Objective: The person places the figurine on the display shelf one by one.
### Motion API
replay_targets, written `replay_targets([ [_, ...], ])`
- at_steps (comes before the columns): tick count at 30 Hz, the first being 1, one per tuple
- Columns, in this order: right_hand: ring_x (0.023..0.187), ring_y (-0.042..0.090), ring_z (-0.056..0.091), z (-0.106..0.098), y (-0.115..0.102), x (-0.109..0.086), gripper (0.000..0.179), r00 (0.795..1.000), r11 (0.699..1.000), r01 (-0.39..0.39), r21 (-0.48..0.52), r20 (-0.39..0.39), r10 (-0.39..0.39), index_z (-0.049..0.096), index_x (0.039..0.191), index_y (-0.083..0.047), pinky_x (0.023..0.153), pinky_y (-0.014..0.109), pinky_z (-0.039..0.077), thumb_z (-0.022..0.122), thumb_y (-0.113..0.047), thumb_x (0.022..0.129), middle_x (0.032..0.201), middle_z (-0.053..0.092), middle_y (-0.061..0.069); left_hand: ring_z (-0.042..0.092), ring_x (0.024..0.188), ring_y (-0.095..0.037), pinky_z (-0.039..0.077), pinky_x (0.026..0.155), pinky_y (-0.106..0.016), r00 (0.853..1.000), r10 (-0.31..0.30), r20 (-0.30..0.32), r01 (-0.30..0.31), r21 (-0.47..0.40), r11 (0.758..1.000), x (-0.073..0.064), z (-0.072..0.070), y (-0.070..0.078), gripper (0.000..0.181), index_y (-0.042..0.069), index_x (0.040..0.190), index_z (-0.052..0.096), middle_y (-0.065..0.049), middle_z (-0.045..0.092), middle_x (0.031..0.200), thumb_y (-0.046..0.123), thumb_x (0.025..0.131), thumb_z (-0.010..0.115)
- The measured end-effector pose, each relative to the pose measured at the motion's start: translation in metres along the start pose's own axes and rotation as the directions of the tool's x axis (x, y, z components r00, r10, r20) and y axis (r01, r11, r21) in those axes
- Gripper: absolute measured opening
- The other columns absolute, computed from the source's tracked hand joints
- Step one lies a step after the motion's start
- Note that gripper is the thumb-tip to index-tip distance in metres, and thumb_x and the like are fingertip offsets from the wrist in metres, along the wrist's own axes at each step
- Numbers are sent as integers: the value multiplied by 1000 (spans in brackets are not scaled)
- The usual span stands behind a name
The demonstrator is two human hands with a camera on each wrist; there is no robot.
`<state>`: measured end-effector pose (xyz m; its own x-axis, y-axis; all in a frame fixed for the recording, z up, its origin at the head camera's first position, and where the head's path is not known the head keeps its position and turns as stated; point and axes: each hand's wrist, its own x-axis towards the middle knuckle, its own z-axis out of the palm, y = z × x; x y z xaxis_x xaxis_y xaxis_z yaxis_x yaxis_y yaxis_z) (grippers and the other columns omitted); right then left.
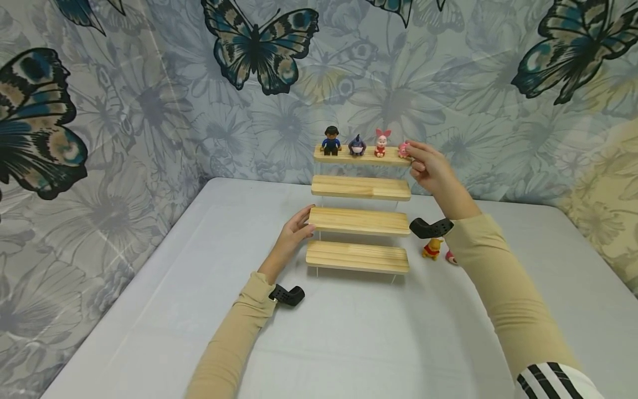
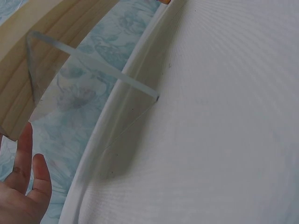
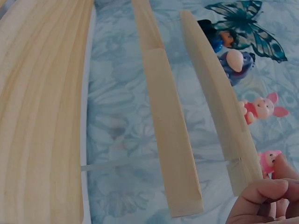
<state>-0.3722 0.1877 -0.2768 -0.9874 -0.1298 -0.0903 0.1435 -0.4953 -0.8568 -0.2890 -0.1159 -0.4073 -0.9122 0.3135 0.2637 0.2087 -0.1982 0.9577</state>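
Observation:
My right hand [image 1: 431,169] pinches a small pink figurine [image 1: 403,149] at the right end of the top wooden shelf [image 1: 366,157]; in the right wrist view, fingers and thumb partly cover it. To its left stand a Piglet figurine [image 1: 381,143], an Eeyore figurine [image 1: 356,145] and a black-haired toy figure in blue [image 1: 330,141]. My left hand [image 1: 294,227] holds the left end of the third shelf down [image 1: 361,221], thumb toward the front. In the left wrist view the other fingers [image 2: 41,175] lie loose below the board [image 2: 18,88].
Four-tier stand has clear side supports [image 2: 93,63] on a white-covered table [image 1: 349,332]. Right of it sit a Pooh figurine [image 1: 432,249] and a pink figurine [image 1: 451,257] partly hidden by the right sleeve. Butterfly-patterned cloth [image 1: 294,127] hangs close behind.

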Motion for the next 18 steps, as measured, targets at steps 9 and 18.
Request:
replay_targets([
  [9,38,7,27,-1,-2,2,59,998,997,-56,-54,6,56,24,141,-11,39,21,24,52,-12,89,88,55,-1,39,115,-26,27,92,-55,1000,0,4,0,2,1000,-3,1,2,55,-3,139,23,-20,27,140,2,90,45],
  [18,39,7,27,-2,-3,-2,64,999,996,-45,-79,9,46,25,142,-13,41,21,24,58,-13,87,98,49,-3,39,116,-26,28,92,-54,1000,1,-2,-1,-10,1000,4,-6,-14,53,1,140,25,-15,30,140,2,91,46],
])
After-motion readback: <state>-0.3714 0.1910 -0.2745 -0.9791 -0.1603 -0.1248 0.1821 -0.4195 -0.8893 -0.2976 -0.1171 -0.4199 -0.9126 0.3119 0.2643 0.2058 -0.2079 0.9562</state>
